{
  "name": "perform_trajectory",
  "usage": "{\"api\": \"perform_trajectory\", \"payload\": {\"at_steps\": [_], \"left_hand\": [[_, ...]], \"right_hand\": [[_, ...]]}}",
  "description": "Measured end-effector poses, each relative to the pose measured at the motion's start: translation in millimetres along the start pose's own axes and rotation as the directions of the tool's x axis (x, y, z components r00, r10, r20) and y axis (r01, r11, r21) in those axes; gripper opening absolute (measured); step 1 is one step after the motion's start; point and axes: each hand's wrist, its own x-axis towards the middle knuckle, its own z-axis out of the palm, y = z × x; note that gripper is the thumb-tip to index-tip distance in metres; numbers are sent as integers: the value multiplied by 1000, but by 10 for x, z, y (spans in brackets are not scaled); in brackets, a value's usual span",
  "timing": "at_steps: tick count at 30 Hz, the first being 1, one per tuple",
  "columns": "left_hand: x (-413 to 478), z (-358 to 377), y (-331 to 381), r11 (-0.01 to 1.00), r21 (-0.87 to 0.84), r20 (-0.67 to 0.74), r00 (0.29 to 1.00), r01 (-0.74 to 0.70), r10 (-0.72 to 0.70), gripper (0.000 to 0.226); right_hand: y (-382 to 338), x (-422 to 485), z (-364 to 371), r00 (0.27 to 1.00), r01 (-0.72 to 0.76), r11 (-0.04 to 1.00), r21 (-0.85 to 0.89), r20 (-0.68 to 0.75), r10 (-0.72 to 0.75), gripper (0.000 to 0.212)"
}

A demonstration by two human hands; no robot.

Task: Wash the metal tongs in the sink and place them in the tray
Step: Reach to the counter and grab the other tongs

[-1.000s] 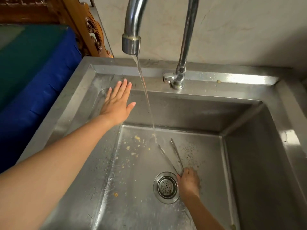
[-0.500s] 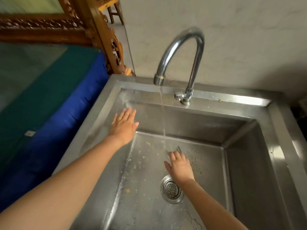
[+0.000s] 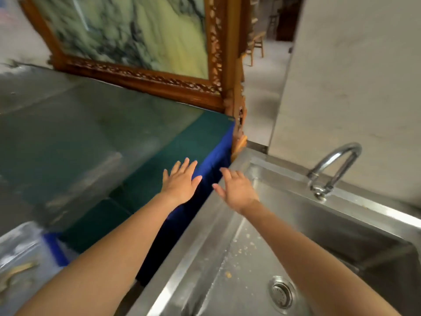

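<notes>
Head view is swung left and smeared, so I'm reading it carefully. My left hand (image 3: 180, 185) is flat, fingers straight and spread, holding nothing, out over the green table (image 3: 91, 144) just where the blue cloth (image 3: 205, 165) drops down its side. My right hand (image 3: 237, 190) is beside it, also splayed and holding nothing, above the left rim of the sink (image 3: 198, 247). The two hands are near each other but not touching. Tongs: I cannot tell where they are; my right forearm crosses the basin and covers part of its floor. What I do see down there is the drain (image 3: 282, 294) and scattered crumbs (image 3: 227, 274) on wet steel. The tap (image 3: 335, 165) arches at the back rim against a pale wall (image 3: 353, 76). Behind the table stands a carved wooden frame (image 3: 141, 76) around a green marbled panel, with a stool (image 3: 256, 47) far off past it. At lower left there's a clear container (image 3: 18, 258), too blurred for me to read its contents.
</notes>
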Motion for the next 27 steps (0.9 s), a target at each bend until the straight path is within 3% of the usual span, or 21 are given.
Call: {"api": "perform_trajectory", "payload": {"at_steps": [7, 13, 21, 27], "left_hand": [[-604, -501, -1323, 976, -69, -8, 978, 208, -209, 57], [-1207, -449, -2313, 943, -69, 140, 939, 326, -314, 65], [-1476, -119, -2763, 896, -217, 228, 912, 388, -340, 65], [-1221, 289, -2706, 910, -160, 229, 911, 382, -342, 66]], "right_hand": [[-1232, 449, -57, 989, 123, 992, 22, 78, -125, 62], [-2152, 573, 231, 941, 228, 972, 62, 241, -236, 68], [-2578, 637, 855, 861, 204, 977, -58, 486, -151, 80], [-2493, 706, 1345, 877, 151, 970, -188, 478, -44, 88]]}}
